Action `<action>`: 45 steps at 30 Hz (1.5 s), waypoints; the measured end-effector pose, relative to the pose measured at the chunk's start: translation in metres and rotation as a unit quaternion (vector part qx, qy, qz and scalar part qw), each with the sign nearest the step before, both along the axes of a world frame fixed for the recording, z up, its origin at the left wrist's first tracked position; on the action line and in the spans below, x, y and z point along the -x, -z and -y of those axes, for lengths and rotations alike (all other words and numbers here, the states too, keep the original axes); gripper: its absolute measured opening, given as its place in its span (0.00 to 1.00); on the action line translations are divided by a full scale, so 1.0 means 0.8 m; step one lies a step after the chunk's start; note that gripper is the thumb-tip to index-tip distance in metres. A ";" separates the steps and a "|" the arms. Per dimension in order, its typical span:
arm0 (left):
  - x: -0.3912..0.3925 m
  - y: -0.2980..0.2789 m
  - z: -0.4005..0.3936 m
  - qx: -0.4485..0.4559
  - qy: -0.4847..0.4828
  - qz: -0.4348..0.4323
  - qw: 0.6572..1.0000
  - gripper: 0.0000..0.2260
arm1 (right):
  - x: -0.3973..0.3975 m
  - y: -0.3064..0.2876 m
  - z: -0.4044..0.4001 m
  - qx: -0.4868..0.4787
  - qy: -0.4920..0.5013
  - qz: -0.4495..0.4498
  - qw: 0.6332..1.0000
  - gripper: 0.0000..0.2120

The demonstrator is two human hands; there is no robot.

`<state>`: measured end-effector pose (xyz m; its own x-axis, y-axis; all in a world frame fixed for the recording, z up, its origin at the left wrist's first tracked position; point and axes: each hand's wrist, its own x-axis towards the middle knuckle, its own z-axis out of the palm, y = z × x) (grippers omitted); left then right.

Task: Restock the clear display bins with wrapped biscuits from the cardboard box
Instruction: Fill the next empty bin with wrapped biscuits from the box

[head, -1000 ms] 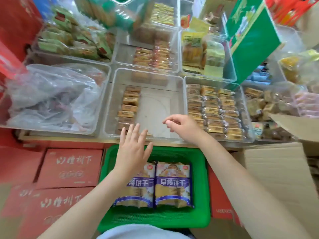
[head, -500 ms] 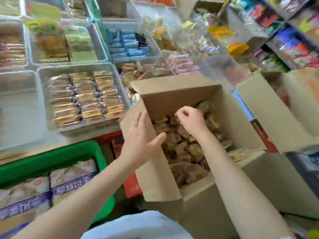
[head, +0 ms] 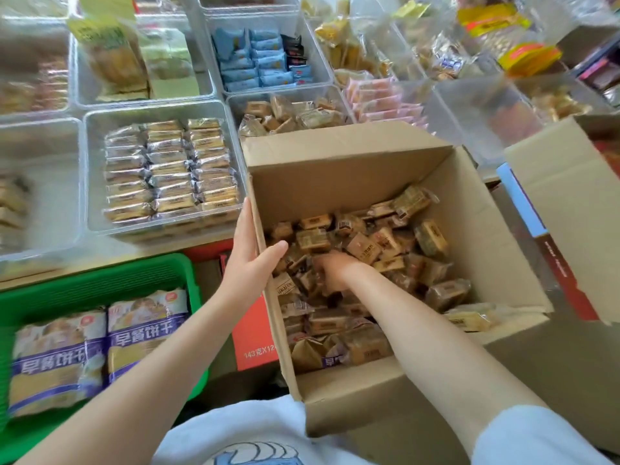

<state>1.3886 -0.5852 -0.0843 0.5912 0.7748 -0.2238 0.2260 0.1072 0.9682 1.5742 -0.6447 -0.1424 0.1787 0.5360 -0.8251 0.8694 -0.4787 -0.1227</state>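
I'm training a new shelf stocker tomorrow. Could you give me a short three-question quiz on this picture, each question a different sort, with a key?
1. True or false: the left hand grips the left wall of the cardboard box, thumb inside.
2. Multiple choice: where is the right hand?
A. Resting on the green basket
B. Down among the wrapped biscuits inside the box
C. Inside the clear bin of neatly rowed packs
3. Fill in: the clear bin with blue packets stands ____ the bin of rowed packs, further from the person.

Key: 1 true; 2 B; 3 behind.
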 end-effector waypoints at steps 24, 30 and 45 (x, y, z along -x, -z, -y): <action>0.286 -0.048 -0.182 -0.039 -0.015 -0.023 0.999 0.17 | 0.275 -0.170 -0.173 -0.407 0.065 -0.199 0.889 0.19; 0.450 0.035 -0.285 -0.181 -0.082 -0.183 0.963 0.22 | 0.423 -0.107 -0.306 -0.389 0.001 -0.158 0.908 0.16; 0.546 0.153 -0.367 -0.309 -0.029 -0.451 0.837 0.30 | 0.517 0.067 -0.471 -0.171 -0.020 -0.004 0.985 0.14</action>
<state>0.9518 -0.2916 -0.2070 0.3547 0.9292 -0.1040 0.9065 -0.3144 0.2819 1.1607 -0.2680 -0.1962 0.1462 0.7893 -0.5963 0.8849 -0.3738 -0.2779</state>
